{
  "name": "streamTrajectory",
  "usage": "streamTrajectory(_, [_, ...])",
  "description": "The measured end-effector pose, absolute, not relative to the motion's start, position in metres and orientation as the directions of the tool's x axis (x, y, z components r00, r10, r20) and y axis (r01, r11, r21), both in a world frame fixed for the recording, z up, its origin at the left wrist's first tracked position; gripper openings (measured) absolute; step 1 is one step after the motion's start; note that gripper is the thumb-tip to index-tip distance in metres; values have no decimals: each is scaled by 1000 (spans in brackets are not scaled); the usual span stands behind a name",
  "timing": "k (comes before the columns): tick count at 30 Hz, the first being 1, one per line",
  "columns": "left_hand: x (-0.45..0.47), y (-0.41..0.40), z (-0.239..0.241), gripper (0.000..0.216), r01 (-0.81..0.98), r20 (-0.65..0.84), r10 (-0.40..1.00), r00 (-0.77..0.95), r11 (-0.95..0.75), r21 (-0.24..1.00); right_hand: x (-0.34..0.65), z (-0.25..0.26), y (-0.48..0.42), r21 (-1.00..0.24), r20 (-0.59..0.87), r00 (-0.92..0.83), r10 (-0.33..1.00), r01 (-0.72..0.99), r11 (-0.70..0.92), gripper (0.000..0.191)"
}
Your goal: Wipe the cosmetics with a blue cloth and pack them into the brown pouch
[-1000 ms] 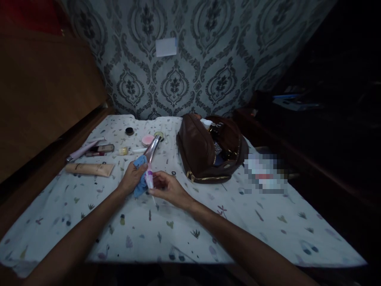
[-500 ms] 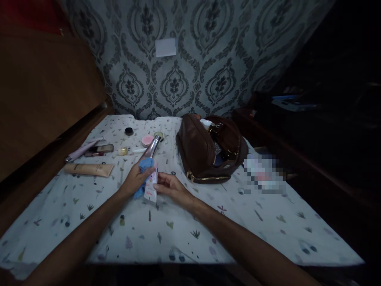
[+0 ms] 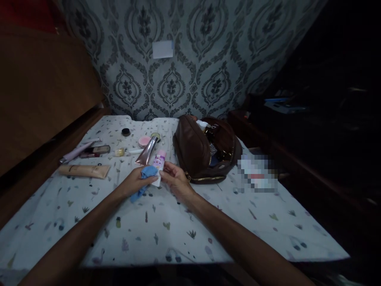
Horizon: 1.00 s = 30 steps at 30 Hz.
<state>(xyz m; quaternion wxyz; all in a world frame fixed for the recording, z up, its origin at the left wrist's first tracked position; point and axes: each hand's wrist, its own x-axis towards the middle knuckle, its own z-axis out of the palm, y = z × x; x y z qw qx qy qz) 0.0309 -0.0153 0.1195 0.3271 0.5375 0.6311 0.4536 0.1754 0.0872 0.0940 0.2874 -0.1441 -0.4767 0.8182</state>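
Note:
Between my hands is a small white tube (image 3: pixel 158 161) with a pink cap and a purple-and-pink print, its cap end pointing away from me. My left hand (image 3: pixel 133 183) is closed on a crumpled blue cloth (image 3: pixel 149 171), pressing it against the tube's lower part. With thumb and fingers, my right hand (image 3: pixel 178 183) grips the same tube from its right side. Just beyond my left hand lies a shiny pinkish-silver tube (image 3: pixel 147 151). A pink round compact (image 3: pixel 144 141) and a greenish round container (image 3: pixel 155 136) are behind it.
On the right stands an open brown bag (image 3: pixel 190 149) with assorted items inside. Leftward lie a beige tube (image 3: pixel 85 171), a lilac tube (image 3: pixel 76 153), a small yellowish jar (image 3: pixel 119 152) and a black lid (image 3: pixel 126 132). A patterned white cloth (image 3: pixel 143 234) covers the surface, with a wall behind.
The blue cloth has shifted from the tube's upper part to its lower part, uncovering the pink cap. Both hands still hold on, and my right hand has moved slightly up the tube.

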Motion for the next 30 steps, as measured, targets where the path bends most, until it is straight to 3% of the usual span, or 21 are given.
streamTrajectory(2, [29,-15,121,29,371,87,966,-242,10,928,176,96,88,-871,51,-786,616,-337,-357,49])
streamTrajectory(4, [28,-16,120,28,474,155,953,-259,-14,880,177,99,89,-879,73,-769,635,-351,-324,48])
streamTrajectory(8, [29,-20,117,13,824,304,932,-197,-10,567,180,106,94,-932,105,-671,734,-324,-163,41])
streamTrajectory(11, [31,-22,115,15,922,332,932,-145,5,388,181,107,98,-957,87,-629,773,-268,-110,41])
streamTrajectory(13, [32,-22,116,21,906,291,947,-139,3,423,182,106,101,-956,68,-624,779,-264,-128,43])
streamTrajectory(16, [32,-23,121,37,811,219,944,-248,78,580,182,102,103,-957,70,-638,767,-259,-128,45])
streamTrajectory(19, [33,-24,126,32,717,237,889,-391,133,684,181,97,101,-975,138,-669,731,-221,-18,42])
streamTrajectory(22, [36,-23,128,27,729,335,871,-359,38,684,181,93,98,-970,234,-708,667,-213,115,41])
streamTrajectory(25, [37,-21,128,20,758,380,896,-229,-81,647,181,90,96,-962,270,-749,605,-232,142,41])
streamTrajectory(30, [19,-18,129,16,774,234,965,-120,-57,630,180,87,101,-971,237,-727,645,-201,131,40])
